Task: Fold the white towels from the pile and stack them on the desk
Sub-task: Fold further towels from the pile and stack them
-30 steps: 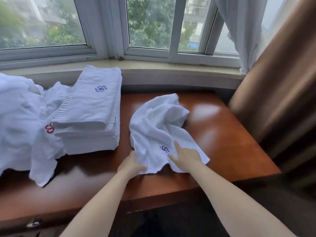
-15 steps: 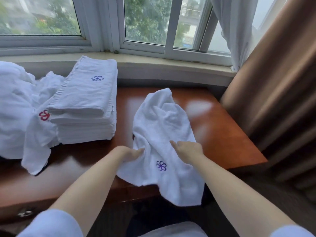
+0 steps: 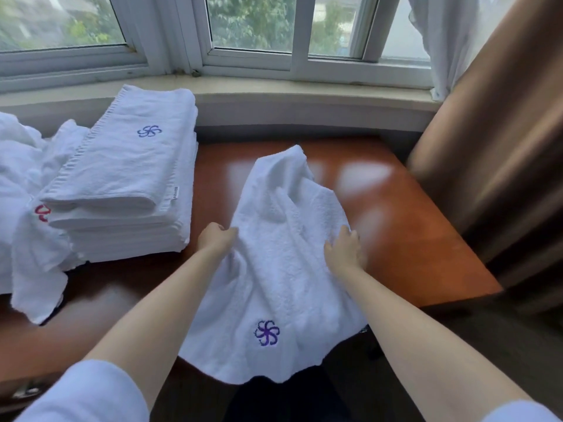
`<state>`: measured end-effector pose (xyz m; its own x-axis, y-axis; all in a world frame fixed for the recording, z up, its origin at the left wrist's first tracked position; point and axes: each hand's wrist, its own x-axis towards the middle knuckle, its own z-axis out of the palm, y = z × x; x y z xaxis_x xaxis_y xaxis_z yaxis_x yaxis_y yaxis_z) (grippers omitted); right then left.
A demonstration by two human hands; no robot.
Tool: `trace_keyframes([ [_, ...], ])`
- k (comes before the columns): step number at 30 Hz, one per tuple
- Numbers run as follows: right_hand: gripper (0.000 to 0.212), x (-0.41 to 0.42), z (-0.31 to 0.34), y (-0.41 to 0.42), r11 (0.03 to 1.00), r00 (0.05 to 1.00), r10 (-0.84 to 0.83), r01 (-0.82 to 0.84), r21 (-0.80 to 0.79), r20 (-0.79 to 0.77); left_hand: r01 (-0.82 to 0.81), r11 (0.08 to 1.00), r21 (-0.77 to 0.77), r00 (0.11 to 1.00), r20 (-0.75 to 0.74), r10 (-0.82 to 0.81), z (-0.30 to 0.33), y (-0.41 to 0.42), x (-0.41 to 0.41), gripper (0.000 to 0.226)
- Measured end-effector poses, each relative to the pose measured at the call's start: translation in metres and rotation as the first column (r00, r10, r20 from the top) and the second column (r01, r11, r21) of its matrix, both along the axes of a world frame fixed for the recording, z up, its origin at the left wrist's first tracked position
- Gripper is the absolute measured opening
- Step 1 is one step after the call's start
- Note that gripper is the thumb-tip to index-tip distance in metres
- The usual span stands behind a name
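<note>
— While the desk (image 3: 411,239) is the largest thing, do you see any writing on it?

— No, it is only glossy red-brown wood with light reflections from the window (image 3: 249,28). On its left side lies the pile of unfolded towels (image 3: 21,184); one of them hangs over the front edge and shows part of a red embroidered mark, half hidden, which I cannot read.

— And next to this pile?

— The stack of folded towels (image 3: 128,190), touching the pile and reaching back to the window sill. Its top towel carries a blue-purple embroidered pinwheel emblem (image 3: 149,131), without letters. A small tag (image 3: 175,192) sticks out at the side, but its print is too small to read.

— Where is the towel being handled?

— The white towel (image 3: 283,269) lies in the middle of the desk, right of the stack and apart from it. It is wrinkled, with rough terry texture; the far end is bunched to a point, and the near end hangs over the desk's front edge. There a purple pinwheel logo (image 3: 267,332) is visible.

— How do the hands hold it?

— The left hand (image 3: 214,240) grips the left edge of the towel, fingers curled into the cloth. The right hand (image 3: 344,249) grasps the right edge in the same way, fingers bent around it.
</note>
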<state>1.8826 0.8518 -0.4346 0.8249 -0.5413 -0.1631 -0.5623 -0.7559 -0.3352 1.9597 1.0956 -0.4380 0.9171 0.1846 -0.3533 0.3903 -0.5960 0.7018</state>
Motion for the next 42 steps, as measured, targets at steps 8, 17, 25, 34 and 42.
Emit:
trace_keyframes([
  [8, 0.024, 0.014, 0.002, -0.001, 0.821, 0.958, -0.287, 0.247, 0.515, -0.002, 0.074, 0.994, -0.081, 0.945, -0.312, -0.096, 0.035, -0.035, 0.016, 0.052],
  [17, 0.015, 0.005, 0.096, 0.019, 0.53, 0.842, -0.497, 0.104, 0.842, 0.209, 0.038, 0.936, -0.349, 0.94, -0.306, -0.152, 0.104, -0.028, -0.006, 0.03],
  [25, 0.013, -0.016, 0.16, 0.033, 0.633, 0.815, -0.366, -0.137, 0.762, 0.45, 0.143, 0.799, -0.584, 0.895, -0.269, -0.356, 0.176, -0.003, -0.044, 0.024],
  [34, 0.019, -0.006, 0.157, 0.035, 0.739, 0.965, -0.054, -0.133, 0.66, 0.256, 0.11, 0.922, -0.371, 0.935, -0.276, -0.222, 0.191, -0.004, -0.047, 0.016],
  [42, 0.019, 0.077, 0.261, 0.017, 0.687, 0.645, -0.22, -0.43, 0.586, 0.732, 0.158, 0.718, -0.678, 0.921, 0.363, 0.14, 0.262, -0.015, 0.018, 0.029],
])
